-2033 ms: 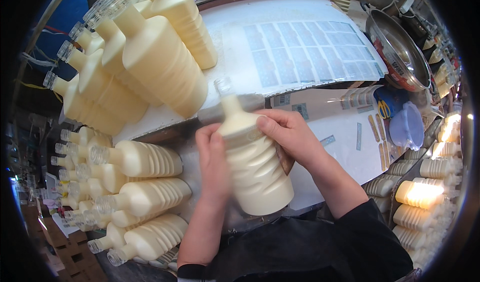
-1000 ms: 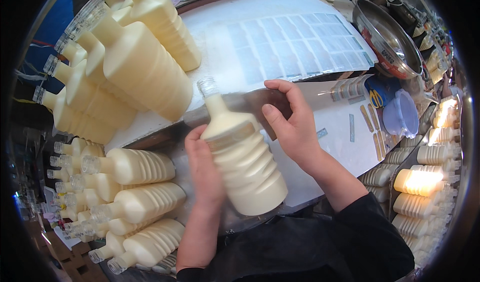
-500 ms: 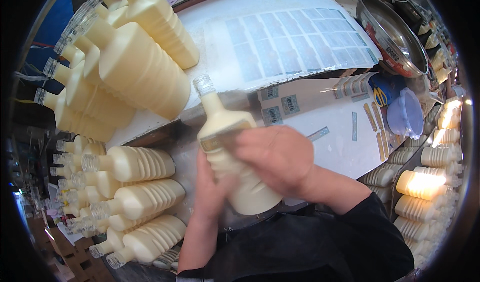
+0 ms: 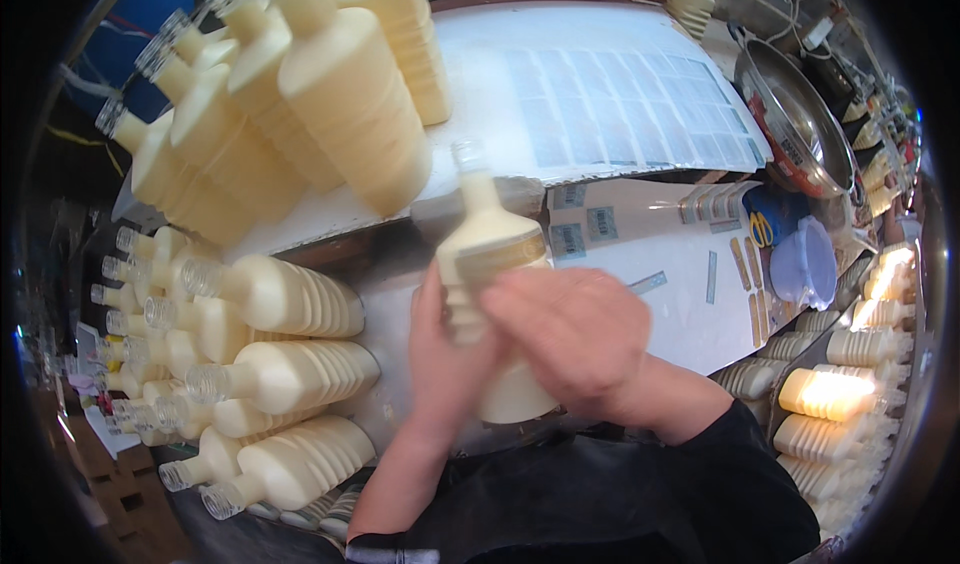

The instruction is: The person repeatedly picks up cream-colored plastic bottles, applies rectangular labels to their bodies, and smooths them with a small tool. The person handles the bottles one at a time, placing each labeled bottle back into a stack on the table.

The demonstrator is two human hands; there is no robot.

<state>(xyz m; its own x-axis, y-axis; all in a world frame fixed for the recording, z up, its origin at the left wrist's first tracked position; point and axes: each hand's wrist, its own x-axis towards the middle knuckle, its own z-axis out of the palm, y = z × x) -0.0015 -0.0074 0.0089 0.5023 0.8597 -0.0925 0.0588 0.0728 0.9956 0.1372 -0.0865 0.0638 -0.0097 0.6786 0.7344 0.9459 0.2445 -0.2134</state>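
In the middle, a cream plastic bottle (image 4: 482,216) with a clear threaded neck and ribbed sides leans away from me. My left hand (image 4: 447,359) wraps round its left side and grips it. Across the bottle's upper body runs a grey-gold strip (image 4: 505,254), like a label. My right hand (image 4: 580,334) is closed, its fingertips pressed against the front of the bottle just below the strip. Motion smears those fingers, and what they may pinch is hidden. The bottle's lower body is partly covered by both hands.
Similar bottles (image 4: 350,94) stand upright at far left; more bottles (image 4: 300,294) lie stacked below them and along the right. A label sheet (image 4: 630,104) lies on the white board. A metal pan (image 4: 800,114), yellow scissors (image 4: 762,229), a lilac basin (image 4: 805,264) and gold strips (image 4: 750,274) are rightward.
The whole view has shifted, with the bottle and hands now a little further right in it. My right hand still works at the strip, which shows more of its right end.
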